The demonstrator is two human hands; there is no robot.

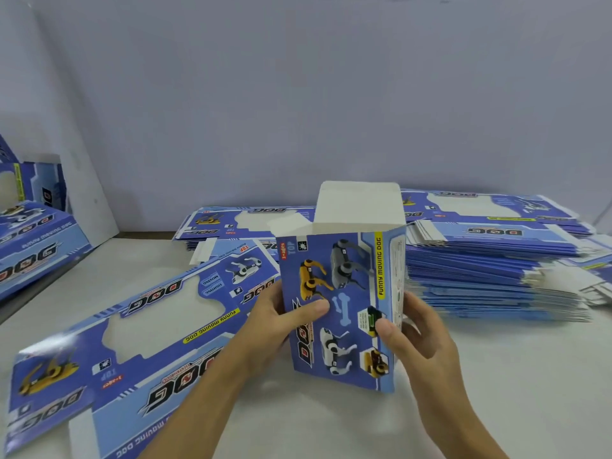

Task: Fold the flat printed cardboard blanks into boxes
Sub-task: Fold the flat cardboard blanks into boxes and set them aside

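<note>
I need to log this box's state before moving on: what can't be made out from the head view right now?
- Box bottom end: faces the table, hidden by the box itself, so closed or open is unknown.
- Box interior: only the white top flap shows.
- Left hand and right hand fingers: behind the box walls.
- Small print on the box's right side panel: blurred.
- Blank stacks: count unreadable, cut by the right edge.

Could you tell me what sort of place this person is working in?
Probably a packing or assembly workstation. Stacks of flat printed blanks cover a white table by a plain wall, more blanks lie alongside, and the left hand and right hand hold a half-formed toy dog box.
</note>
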